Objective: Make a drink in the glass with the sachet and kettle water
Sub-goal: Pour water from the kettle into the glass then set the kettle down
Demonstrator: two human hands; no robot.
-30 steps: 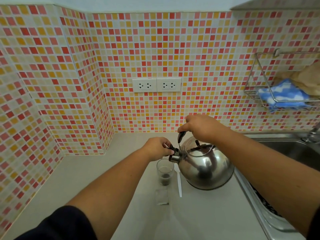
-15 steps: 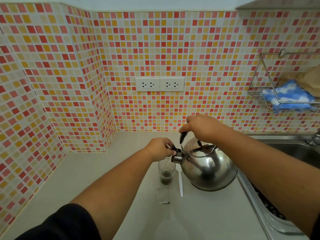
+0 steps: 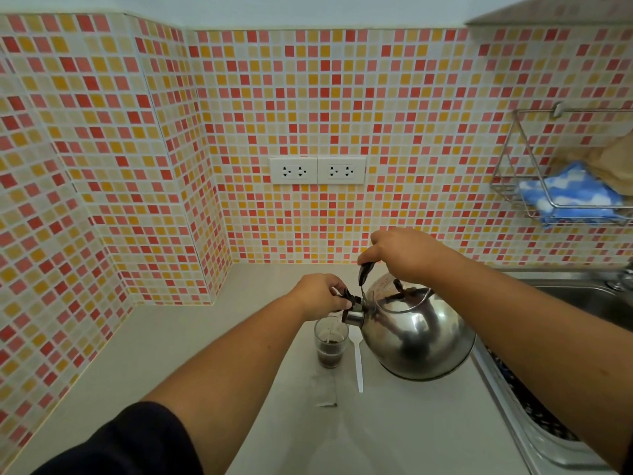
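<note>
While the right hand (image 3: 407, 252) grips the round polished steel kettle (image 3: 416, 332) by its black handle, now tipped further, the left hand (image 3: 320, 294) pinches its spout cap open over the small clear glass (image 3: 330, 342) on the counter's centre, holding dark liquid, so pouring looks underway.

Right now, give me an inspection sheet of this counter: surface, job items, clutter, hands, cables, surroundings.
Surface: pale countertop, bare on the left.
Job's things: steel kettle tilted, spout over the glass; dark liquid in the glass bottom; sachet lying flat in front of the glass.
Clutter: white plastic spoon between glass and kettle.
Grippers: left hand pinching the spout cap; right hand gripping the kettle handle.
Cables: nothing seen; wall sockets have nothing plugged in.
Surroundings: mosaic tile wall; sink at right; wire rack holding a blue cloth.
</note>
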